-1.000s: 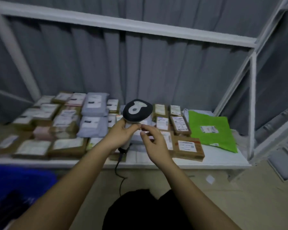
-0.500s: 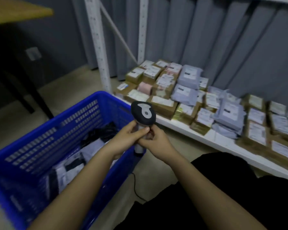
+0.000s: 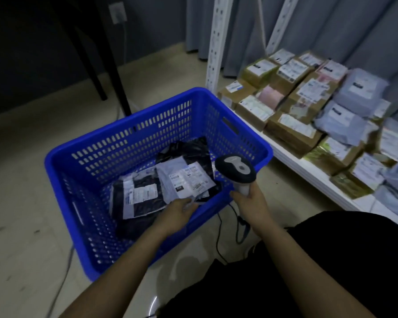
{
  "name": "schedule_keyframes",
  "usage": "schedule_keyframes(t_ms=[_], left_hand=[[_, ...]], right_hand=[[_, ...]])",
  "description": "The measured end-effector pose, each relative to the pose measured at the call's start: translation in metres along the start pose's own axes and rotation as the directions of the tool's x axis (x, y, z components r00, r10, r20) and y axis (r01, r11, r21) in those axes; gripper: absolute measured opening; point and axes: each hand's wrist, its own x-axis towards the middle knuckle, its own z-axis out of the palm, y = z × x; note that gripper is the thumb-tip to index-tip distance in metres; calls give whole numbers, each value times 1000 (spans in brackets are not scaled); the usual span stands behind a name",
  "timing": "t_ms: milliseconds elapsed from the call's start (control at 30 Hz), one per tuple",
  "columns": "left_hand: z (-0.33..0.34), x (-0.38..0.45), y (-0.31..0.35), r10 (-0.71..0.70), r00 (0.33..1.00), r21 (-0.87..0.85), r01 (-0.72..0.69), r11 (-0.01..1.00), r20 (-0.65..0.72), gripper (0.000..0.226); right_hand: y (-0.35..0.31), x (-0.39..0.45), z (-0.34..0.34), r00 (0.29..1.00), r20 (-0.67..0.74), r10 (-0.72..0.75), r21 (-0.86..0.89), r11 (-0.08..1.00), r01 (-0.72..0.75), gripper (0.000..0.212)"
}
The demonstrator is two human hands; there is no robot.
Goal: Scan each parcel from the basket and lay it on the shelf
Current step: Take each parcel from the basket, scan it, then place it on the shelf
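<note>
our left hand (image 3: pixel 178 211) reaches into blue basket (image 3: pixel 147 115), fingers pinching near edge of grey parcel (image 3: pixel 184 177) lying atop black bags inside basket. our right hand (image 3: pixel 251 203) grips scanner (image 3: pixel 236 172) handle, just right of basket. shelf (image 3: pixel 308 171) of parcels beyond basket's right side.

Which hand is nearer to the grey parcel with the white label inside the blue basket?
The left. The left hand touches the lower edge of the grey parcel inside the blue basket. The right hand is outside the rim, beside it, gripping the barcode scanner.
</note>
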Motion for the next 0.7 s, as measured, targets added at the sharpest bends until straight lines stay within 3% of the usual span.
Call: schedule_keyframes(t_ms=[133, 233, 300, 400, 467, 533, 600, 700], left_hand=[[31, 27, 5, 24, 1000, 229, -23, 973, -1, 54], [51, 43, 1, 128, 987, 510, -60, 858, -98, 51], [53, 45, -2, 201, 968, 602, -72, 795, -150, 54], [53, 40, -14, 323, 929, 603, -154, 783, -182, 73], [54, 32, -20, 370, 917, 612, -210, 762, -146, 70], [56, 23, -28, 364, 927, 634, -226, 739, -93, 62], [56, 13, -34, 396, 917, 618, -284, 733, -49, 74], [50, 6, -31, 308, 950, 527, -240, 815, -44, 72]], right_hand=[[0, 14, -5, 999, -38, 10, -23, 1000, -11, 48], [-4, 25, -11, 999, -37, 28, -24, 999, -29, 37], [-7, 31, -15, 999, -17, 35, -38, 999, -35, 33], [-8, 35, -19, 999, 6, 53, -69, 996, -52, 34], [-9, 35, -18, 998, 29, 61, -127, 990, -57, 32], [-11, 33, -15, 995, 73, 72, -153, 986, -61, 29], [-13, 30, -11, 987, 130, 96, -134, 988, -79, 28], [-11, 26, -6, 971, 192, 141, -191, 976, -104, 23]])
